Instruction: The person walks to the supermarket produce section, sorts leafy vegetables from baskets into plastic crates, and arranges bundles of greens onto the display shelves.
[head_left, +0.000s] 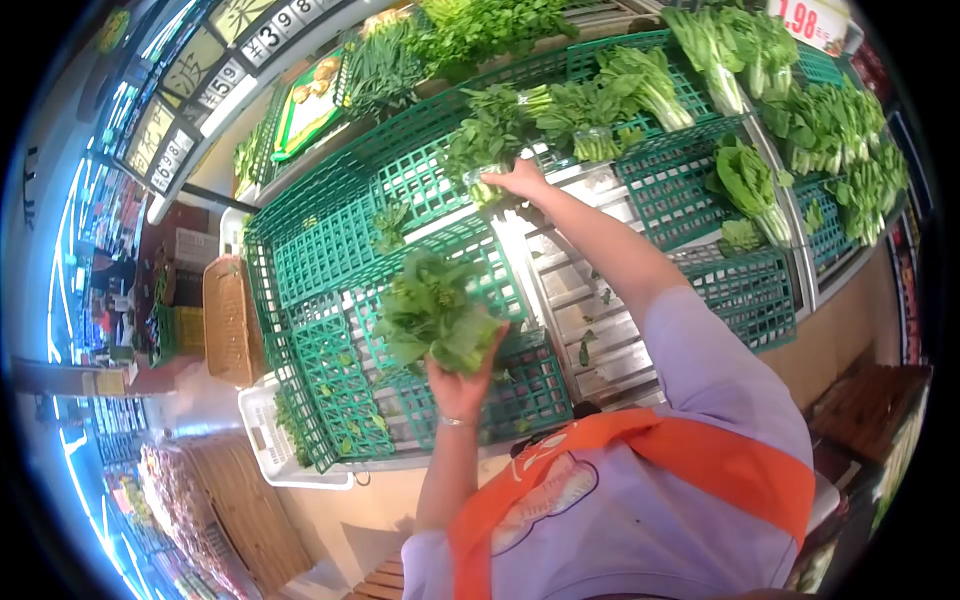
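Note:
My left hand (462, 388) is wrapped around the stems of a bunch of leafy greens (432, 305), holding it upright above the green plastic crates. The leaves spread over the top of that hand. Farther back, my right hand (520, 180) reaches across the display and grips another bunch of leafy greens (485, 140) near its pale stem ends; some of its fingers are hidden. Right beside it lie tied bunches of greens (596, 143). A green crate (325, 235) with a few loose leaves stands to the left of both hands.
Bok choy (655, 85) and a leafy head (750, 190) lie in crates to the right. Bare metal slats (590, 270) with leaf scraps run between crates. Price signs (215, 85) hang at upper left. A brown basket (232, 320) and a white crate (275, 440) stand left.

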